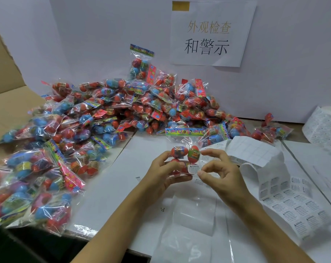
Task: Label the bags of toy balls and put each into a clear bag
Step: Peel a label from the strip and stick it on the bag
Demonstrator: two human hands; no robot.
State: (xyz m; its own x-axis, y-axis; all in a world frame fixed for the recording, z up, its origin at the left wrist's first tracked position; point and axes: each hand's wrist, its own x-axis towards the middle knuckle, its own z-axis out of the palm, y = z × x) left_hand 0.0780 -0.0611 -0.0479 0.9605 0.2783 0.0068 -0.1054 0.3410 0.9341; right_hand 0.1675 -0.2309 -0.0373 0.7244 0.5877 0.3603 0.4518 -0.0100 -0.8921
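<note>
My left hand (165, 172) grips a bag of toy balls (185, 147) from its left side, holding it above the white table; red balls show through the film and a colourful header strip tops the bag. A small white warning label (193, 168) lies on the bag's front. My right hand (220, 172) hovers at the label's right edge, fingers curled, thumb and forefinger close to the label. Whether they pinch it is unclear. Flat clear bags (191, 221) lie on the table under my wrists.
A big heap of ball bags (123, 107) covers the back and left, spilling over a cardboard box (7, 111). A label strip (293, 204) runs right to a roll (327, 126). A paper sign (210, 33) hangs on the white wall.
</note>
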